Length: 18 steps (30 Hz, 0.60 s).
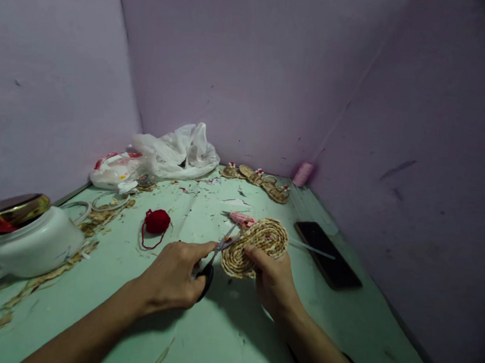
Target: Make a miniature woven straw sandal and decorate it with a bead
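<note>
Black-handled scissors (207,272) are gripped in my left hand (178,274), the thumb and fingers in their loops. Their blades reach up to the left edge of a coiled, woven straw piece (265,242). My right hand (274,279) pinches that straw piece from below, thumb on its face. Just behind it, a pink-handled tool (242,219) with a dark pointed tip lies on the table. A ball of red yarn (157,221) rests to the left of my hands, its loose strand looped in front.
On the green table (197,334), a white pot (36,243) and straw scraps lie left, a white plastic bag (181,151) and woven straw pieces (263,182) at the back. A phone (327,255) and a pink spool (302,174) are right.
</note>
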Tool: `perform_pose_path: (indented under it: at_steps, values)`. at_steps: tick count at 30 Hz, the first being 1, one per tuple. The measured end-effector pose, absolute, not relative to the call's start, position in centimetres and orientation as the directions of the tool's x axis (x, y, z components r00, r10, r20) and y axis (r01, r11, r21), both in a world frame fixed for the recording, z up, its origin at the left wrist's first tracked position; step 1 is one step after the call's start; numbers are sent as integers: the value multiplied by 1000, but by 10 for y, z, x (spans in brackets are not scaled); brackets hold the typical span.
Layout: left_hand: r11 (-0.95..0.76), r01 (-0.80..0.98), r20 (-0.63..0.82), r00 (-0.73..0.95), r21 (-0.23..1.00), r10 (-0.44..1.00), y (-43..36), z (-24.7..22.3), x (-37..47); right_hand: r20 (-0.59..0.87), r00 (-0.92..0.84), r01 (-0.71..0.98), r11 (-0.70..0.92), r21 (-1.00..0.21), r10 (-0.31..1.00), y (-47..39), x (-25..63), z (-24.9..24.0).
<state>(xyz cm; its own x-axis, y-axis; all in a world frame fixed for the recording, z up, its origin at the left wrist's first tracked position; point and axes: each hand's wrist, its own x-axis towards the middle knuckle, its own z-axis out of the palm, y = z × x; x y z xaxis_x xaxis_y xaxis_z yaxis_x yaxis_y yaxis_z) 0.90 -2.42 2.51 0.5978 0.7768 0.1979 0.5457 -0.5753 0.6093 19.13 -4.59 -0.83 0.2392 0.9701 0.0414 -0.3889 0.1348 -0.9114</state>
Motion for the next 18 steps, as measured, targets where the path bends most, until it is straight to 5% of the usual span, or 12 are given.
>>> perform_pose_path:
  at_steps: [4,18]
  values:
    - [-649,571,226,637,503,737,-23,22,9,56,193,-372,125,-920,980,-48,188,-9]
    - [-655,519,147,712,549,687,-23,22,7,40,258,-402,145,-904,965,-47,190,-7]
